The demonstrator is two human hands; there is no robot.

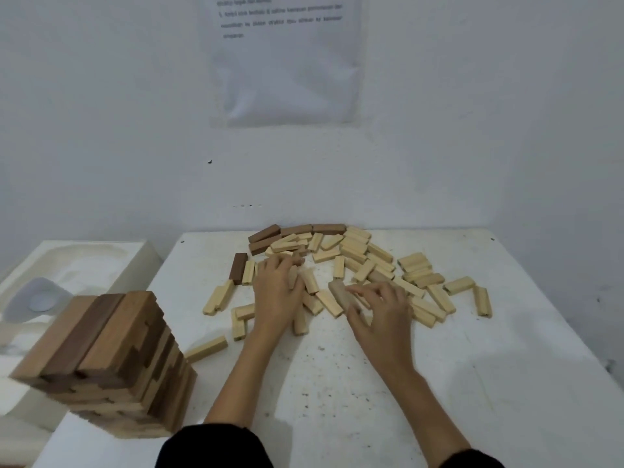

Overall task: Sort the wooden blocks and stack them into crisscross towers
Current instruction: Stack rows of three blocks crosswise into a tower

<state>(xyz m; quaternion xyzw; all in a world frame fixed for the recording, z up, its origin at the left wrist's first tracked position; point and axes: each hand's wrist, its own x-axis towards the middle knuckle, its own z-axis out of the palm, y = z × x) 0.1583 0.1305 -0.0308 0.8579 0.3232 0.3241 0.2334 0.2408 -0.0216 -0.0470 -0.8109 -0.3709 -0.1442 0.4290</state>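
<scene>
A crisscross tower [111, 359] of brown and tan blocks stands at the table's near left corner. Several pale wooden blocks [358, 255] lie scattered across the middle and back of the white table [472, 366]. A few dark brown blocks [297, 230] lie along the far edge, and one dark block [238, 267] lies at the left of the pile. My left hand [275, 292] rests palm down on pale blocks, fingers curled among them. My right hand [381, 305] pinches a tan block [341, 293] between thumb and fingers.
A white moulded foam tray [101, 261] with a translucent piece [37, 298] sits left of the table. A single pale block [206, 348] lies apart near the tower. The white wall carries a plastic-covered printed sheet [287, 59].
</scene>
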